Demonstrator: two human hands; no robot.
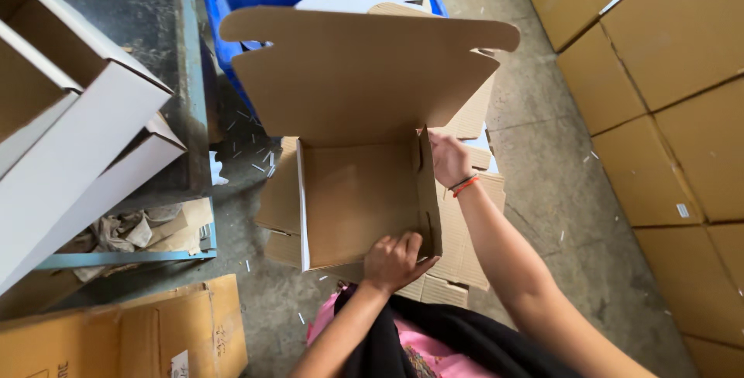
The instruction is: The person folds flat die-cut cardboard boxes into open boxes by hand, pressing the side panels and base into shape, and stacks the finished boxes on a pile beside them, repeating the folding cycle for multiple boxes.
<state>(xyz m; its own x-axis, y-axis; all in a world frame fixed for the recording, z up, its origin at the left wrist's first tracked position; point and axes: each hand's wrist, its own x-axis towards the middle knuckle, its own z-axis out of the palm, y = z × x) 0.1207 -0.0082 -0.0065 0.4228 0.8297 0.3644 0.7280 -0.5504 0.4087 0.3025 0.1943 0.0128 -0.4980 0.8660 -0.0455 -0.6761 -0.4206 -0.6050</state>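
A brown cardboard box (pixel 353 192) is half folded in front of me, its big lid flap (pixel 364 68) standing up at the far side. My left hand (pixel 395 260) presses on the box's near edge, fingers curled over it. My right hand (pixel 449 159) grips the right side wall near its far corner; a red and dark band circles that wrist. A stack of flat cardboard blanks (pixel 465 246) lies under the box on the floor.
A blue plastic crate (pixel 232 6) stands behind the box. Folded white boxes (pixel 70 130) rest on a worn blue-edged table (pixel 186 99) at left. Large brown cartons (pixel 666 91) line the right side. Another carton (pixel 139 331) sits at lower left. Paper scraps dot the concrete floor.
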